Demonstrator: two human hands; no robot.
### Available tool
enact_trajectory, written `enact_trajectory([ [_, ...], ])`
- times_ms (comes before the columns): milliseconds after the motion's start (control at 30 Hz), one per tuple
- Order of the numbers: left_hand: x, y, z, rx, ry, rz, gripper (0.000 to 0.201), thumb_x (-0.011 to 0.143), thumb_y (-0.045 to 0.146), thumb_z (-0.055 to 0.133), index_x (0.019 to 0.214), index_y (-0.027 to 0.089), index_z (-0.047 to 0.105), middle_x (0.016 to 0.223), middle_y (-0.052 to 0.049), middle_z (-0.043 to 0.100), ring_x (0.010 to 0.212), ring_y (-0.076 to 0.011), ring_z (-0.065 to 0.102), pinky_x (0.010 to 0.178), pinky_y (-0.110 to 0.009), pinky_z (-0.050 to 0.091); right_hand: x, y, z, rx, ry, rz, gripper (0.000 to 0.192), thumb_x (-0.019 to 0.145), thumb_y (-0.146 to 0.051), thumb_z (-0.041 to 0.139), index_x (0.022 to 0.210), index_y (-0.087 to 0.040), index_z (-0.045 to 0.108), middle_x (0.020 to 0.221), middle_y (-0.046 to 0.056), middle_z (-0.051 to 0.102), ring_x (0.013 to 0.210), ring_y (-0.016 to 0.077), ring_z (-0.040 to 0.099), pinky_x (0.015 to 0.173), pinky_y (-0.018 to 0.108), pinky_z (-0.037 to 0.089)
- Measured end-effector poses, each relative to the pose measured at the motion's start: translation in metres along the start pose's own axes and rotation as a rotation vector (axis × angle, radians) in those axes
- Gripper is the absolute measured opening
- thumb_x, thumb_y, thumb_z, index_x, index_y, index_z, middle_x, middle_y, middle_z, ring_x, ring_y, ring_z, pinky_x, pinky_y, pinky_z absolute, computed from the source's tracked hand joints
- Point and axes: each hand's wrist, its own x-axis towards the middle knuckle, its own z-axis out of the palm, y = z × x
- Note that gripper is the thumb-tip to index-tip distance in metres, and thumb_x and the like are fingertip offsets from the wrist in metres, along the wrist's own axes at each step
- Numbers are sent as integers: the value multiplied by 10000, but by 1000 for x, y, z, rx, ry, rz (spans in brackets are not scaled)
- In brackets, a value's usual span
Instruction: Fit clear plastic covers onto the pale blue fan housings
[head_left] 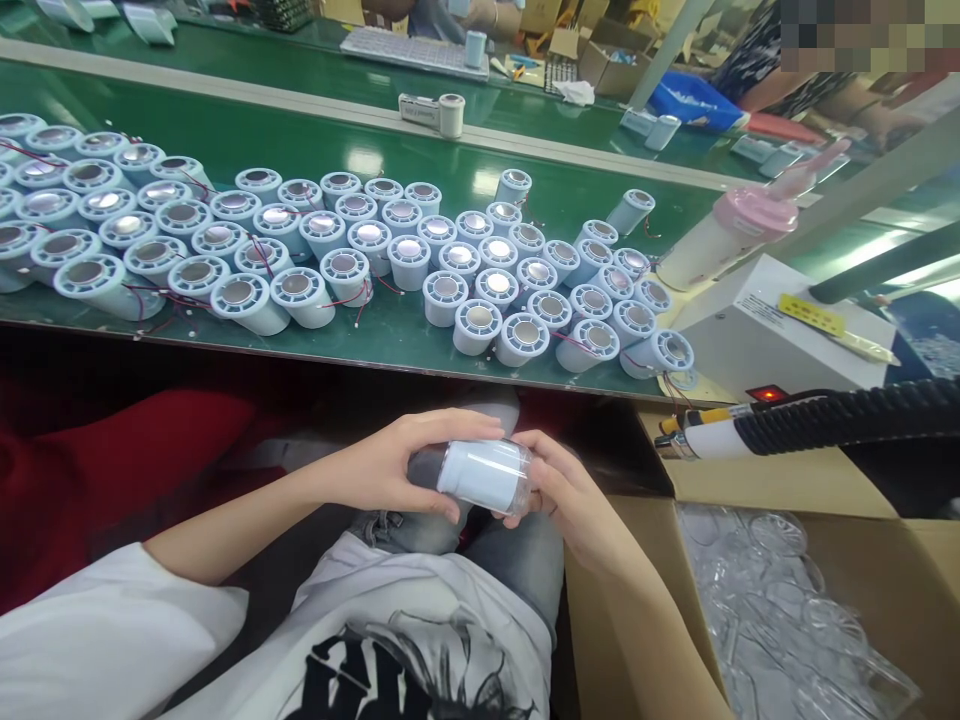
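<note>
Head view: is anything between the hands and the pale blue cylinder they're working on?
Nothing visible. The left hand wraps the pale blue cylinder from the left, and the right hand touches its clear-capped end. Both are in direct contact, above the lap and below the green table edge.

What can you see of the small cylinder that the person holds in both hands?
The cylinder is pale blue-white, looks like plastic, and seems to wear a clear cover at its right end. It lies on its side above the person's lap, below the green table's edge. The left hand grips its darker left end; the right hand fingers touch the covered end.
</note>
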Motion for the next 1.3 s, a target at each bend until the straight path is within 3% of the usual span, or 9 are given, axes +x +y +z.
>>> enact_trajectory([
  [333, 0, 7, 5, -106, 50, -76, 644, 735, 182, 736, 1320, 280, 485, 1345, -115, 492, 1242, -259, 489, 950, -350, 493, 5, 7, 11, -12, -16, 170, 590, 838, -716, 343, 773, -158, 523, 500, 19, 580, 354, 113, 521, 302, 179, 375],
  [400, -1, 11, 7, -197, 74, -188, 607, 759, 210, 721, 1311, 280, 480, 1301, -102, 514, 1169, -234, 543, 912, -330, 516, 3, 9, 8, -203, 122, -66, 425, 918, -550, 377, 889, -162, 546, 645, 43, 645, 480, 143, 601, 392, 219, 472],
  [467, -2, 13, 8, -300, 85, -275, 593, 773, 232, 713, 1311, 282, 470, 1263, -87, 539, 1085, -206, 590, 882, -315, 527, 0, 11, 3, -460, 229, -439, 225, 914, -315, 501, 1110, -206, 519, 1068, 101, 664, 871, 200, 674, 691, 323, 579],
  [533, -2, 14, 8, -394, 88, -328, 581, 792, 256, 697, 1320, 278, 456, 1204, -78, 573, 1003, -189, 621, 805, -283, 545, -2, 11, -1, -701, 176, -764, 430, 858, -130, 561, 1246, -293, 472, 1405, 80, 466, 1228, 237, 514, 976, 432, 483],
  [600, -1, 14, 7, -434, 74, -332, 586, 806, 278, 681, 1342, 281, 443, 1140, -71, 607, 931, -180, 642, 728, -250, 547, -5, 10, -3, -816, 62, -853, 504, 838, -73, 589, 1250, -351, 503, 1453, 38, 419, 1318, 240, 419, 1061, 457, 405],
  [833, 1, 12, -2, -286, -26, -181, 719, 764, 190, 719, 1406, 308, 417, 1465, -106, 413, 1288, -269, 470, 1005, -350, 462, -9, 10, -3, -222, -18, -327, 501, 800, -413, 706, 1263, -316, 540, 1195, 66, 629, 949, 224, 647, 750, 325, 566],
  [967, 1, 9, -2, -411, -72, -244, 719, 783, 171, 701, 1420, 297, 393, 1389, -111, 512, 1182, -243, 576, 958, -342, 498, -10, 7, 0, -210, 16, -244, 473, 756, -422, 745, 1196, -301, 620, 1061, 43, 674, 740, 173, 640, 686, 304, 556],
  [1167, 2, 3, -5, -379, -68, -185, 747, 745, 141, 725, 1401, 327, 421, 1513, -81, 348, 1303, -261, 461, 1001, -328, 472, -8, 1, 0, -75, 6, -207, 527, 694, -451, 792, 1178, -312, 639, 1100, 41, 681, 954, 217, 638, 789, 314, 542],
  [1300, 1, -3, 3, -438, -110, -258, 760, 755, 181, 721, 1422, 320, 386, 1429, -91, 463, 1171, -237, 565, 950, -330, 493, -2, 7, 2, -9, 15, -158, 536, 660, -434, 820, 1150, -298, 649, 1048, 26, 693, 888, 187, 652, 741, 280, 554],
])
